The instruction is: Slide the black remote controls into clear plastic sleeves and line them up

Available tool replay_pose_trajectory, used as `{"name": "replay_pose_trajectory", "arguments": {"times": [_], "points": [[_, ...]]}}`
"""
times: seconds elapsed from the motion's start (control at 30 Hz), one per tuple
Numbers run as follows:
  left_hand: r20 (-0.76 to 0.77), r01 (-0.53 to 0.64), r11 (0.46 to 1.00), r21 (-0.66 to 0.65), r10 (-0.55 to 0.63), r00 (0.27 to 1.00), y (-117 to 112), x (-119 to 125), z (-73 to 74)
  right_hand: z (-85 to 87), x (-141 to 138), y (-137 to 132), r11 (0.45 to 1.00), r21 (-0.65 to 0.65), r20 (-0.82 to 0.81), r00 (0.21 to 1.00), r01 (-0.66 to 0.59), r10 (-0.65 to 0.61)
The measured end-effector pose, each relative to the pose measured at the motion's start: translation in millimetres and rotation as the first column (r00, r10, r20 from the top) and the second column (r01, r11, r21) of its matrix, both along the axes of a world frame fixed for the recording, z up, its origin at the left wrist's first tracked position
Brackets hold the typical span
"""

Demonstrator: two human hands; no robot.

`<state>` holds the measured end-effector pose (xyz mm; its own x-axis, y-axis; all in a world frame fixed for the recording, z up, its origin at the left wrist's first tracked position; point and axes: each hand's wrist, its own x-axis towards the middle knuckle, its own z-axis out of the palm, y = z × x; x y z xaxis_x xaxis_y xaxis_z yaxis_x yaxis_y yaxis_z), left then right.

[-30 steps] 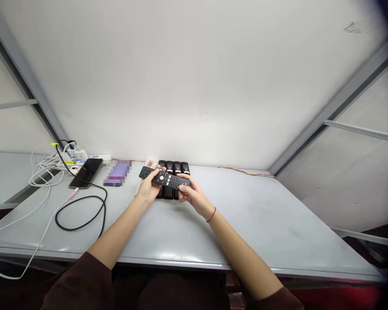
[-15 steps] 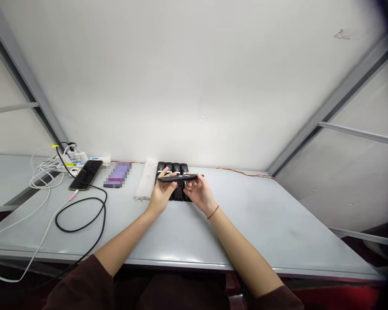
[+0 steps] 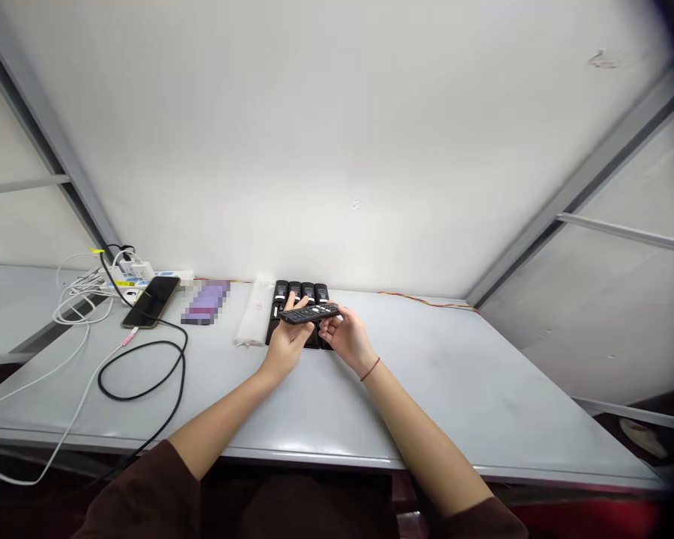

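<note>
A black remote control point(image 3: 308, 314) with light and dark buttons is held level above the table, its button side tilted partly towards me. My right hand point(image 3: 345, 338) pinches its right end between thumb and fingers. At its left end, my left hand point(image 3: 285, 346) grips it, with fingers up behind it and the thumb in front, below it. Beneath and behind my hands, several black remote controls point(image 3: 281, 290) lie side by side on the grey table point(image 3: 326, 404), with small white labels showing. My hands and the held remote cover their middle parts.
Left of the row lies a whitish plastic sleeve point(image 3: 254, 311). Farther left are a blurred purple item point(image 3: 207, 302), a dark phone point(image 3: 151, 302), a power strip point(image 3: 174, 276) and tangled cables point(image 3: 82, 303). Thin coloured wires point(image 3: 427, 302) run along the wall point(image 3: 348, 150).
The held remote control has turned from nearly edge-on so that its buttons show more. My left hand has shifted slightly right and its fingers have moved; my right hand stays almost in place.
</note>
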<state>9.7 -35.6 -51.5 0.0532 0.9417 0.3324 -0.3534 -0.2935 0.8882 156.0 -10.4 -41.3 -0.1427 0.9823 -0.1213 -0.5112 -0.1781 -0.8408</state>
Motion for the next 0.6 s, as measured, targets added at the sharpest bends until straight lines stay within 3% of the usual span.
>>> {"name": "replay_pose_trajectory", "arguments": {"times": [0.23, 0.4, 0.5, 0.6], "points": [[0.086, -0.050, 0.978, -0.204, 0.069, 0.994, 18, -4, -3.3, -2.2, -4, -3, 0.996, 0.059, 0.064, 0.996, -0.068, 0.064], [0.136, -0.077, 0.966, -0.246, 0.113, 0.984, 23, -8, -4.3, -4.0, -9, -10, 0.965, 0.122, 0.223, 0.954, -0.233, 0.202], [0.020, -0.058, 0.985, -0.161, 0.062, 0.998, 23, -11, -4.0, -2.0, -16, -18, 0.927, 0.121, 0.315, 0.899, -0.355, 0.303], [-0.177, -0.050, 0.994, -0.094, 0.033, 0.984, 26, -22, 1.8, 2.4, -20, -23, 0.933, 0.082, 0.372, 0.879, -0.351, 0.298]]}}
